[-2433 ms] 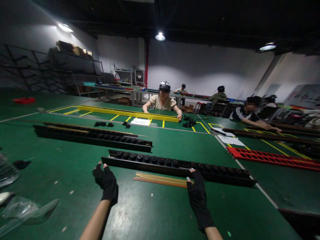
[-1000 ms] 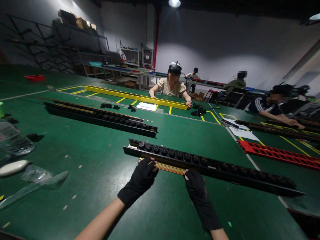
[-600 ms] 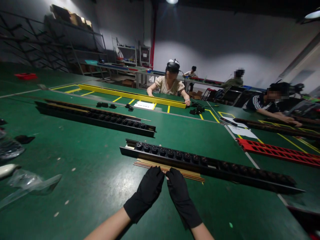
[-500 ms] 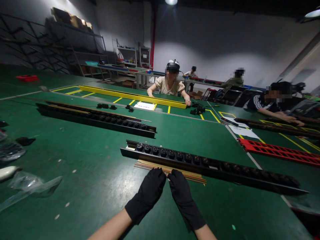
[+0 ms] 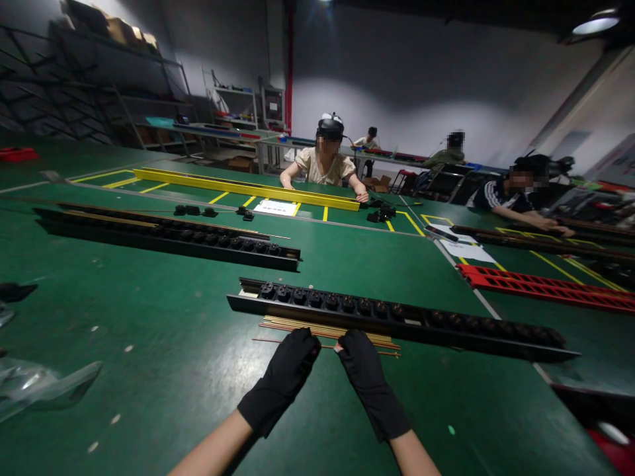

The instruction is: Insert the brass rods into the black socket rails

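Brass-coloured rods (image 5: 327,329): lying beside black rail (image 5: 404,327), well in from right edge of green surface (image 5: 188,396); single rod (image 5: 328,346) pinched in left hand (image 5: 286,367) and right hand (image 5: 364,367), fingers curled nearly closed

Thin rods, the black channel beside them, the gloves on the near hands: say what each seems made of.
Thin rods: likely metal, brass- or copper-coloured, with a slight sheen.
Black channel: probably dark-coated metal, judging by its long, straight, thin walls and low gloss; plastic is possible.
Gloves: matte black fabric, it seems, from the soft creases; the weave is too small to tell.
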Motion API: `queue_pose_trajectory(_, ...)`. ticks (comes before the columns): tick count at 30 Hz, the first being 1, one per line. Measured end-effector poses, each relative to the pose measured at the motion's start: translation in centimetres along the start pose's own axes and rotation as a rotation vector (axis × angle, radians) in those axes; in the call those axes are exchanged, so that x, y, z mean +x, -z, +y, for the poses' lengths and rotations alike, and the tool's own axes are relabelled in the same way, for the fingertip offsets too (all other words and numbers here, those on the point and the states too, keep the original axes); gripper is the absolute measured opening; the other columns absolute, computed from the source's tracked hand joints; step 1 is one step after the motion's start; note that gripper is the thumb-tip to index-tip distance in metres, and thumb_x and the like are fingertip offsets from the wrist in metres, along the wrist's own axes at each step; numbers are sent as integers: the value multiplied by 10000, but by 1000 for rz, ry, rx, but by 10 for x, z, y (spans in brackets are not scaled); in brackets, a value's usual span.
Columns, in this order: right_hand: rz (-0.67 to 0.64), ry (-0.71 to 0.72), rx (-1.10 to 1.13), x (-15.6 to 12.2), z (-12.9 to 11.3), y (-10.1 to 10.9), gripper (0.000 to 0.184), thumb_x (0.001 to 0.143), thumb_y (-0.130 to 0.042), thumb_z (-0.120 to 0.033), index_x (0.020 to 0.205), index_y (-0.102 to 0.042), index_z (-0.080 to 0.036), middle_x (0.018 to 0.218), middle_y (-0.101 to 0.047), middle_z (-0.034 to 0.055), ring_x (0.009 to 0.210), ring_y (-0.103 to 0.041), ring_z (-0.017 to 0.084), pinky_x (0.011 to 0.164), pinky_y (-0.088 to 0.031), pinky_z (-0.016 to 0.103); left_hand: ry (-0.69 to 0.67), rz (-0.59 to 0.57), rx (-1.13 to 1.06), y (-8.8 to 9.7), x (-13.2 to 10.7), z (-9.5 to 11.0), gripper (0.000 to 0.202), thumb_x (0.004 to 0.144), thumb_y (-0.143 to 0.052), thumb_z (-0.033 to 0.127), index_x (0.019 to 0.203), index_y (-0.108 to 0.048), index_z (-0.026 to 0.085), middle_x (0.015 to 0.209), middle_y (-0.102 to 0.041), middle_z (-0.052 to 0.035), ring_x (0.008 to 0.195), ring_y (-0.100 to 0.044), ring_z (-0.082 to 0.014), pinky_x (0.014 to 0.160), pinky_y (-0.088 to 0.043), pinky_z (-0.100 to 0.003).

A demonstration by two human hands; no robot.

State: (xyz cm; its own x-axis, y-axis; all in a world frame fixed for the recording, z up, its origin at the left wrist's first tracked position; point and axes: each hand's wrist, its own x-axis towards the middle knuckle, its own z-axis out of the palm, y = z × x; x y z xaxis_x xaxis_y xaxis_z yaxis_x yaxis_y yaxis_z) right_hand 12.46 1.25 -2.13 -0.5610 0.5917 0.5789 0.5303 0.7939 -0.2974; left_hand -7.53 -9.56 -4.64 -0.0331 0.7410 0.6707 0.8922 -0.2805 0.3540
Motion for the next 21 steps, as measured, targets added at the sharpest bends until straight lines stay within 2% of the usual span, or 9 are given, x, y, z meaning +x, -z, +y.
queue_pose_trajectory(4, 55, 35, -48, 0, -2, -5, 319, 998, -399, -299, 867, -671, -197, 852, -660, 70, 797, -579, 198, 747, -454, 312, -38, 72, 77, -2, 6, 1, 305, 924, -566, 200, 1221, -609, 259, 1203, -679, -76, 1119, -636, -218, 958, -568, -422)
queue_pose_trajectory(9, 103, 71, -58, 4, -5, -3, 345, 1014, -379, -295, 862, -673, -197, 833, -656, 68, 765, -564, 190, 721, -432, 306, -47, 52, 126, 5, 30, 9, 120, 898, -588, 156, 975, -651, 223, 968, -692, -55, 932, -652, -192, 834, -574, -358)
queue_pose_trajectory(15, 154, 121, -84, 9, -9, 3, 324, 1003, -397, -252, 858, -681, -190, 805, -652, 62, 776, -564, 190, 722, -415, 305, -83, 114, 138, 5, 28, 9, 195, 880, -623, 182, 1071, -641, 214, 999, -707, -72, 933, -669, -207, 808, -581, -359)
queue_pose_trajectory(21, 238, 160, -118, 9, -11, 7, 276, 971, -467, -222, 837, -708, -215, 824, -670, 56, 776, -558, 178, 743, -421, 302, -72, 90, 134, 14, 34, 18, 161, 844, -625, 174, 998, -655, 207, 925, -699, -73, 858, -669, -210, 743, -570, -348)
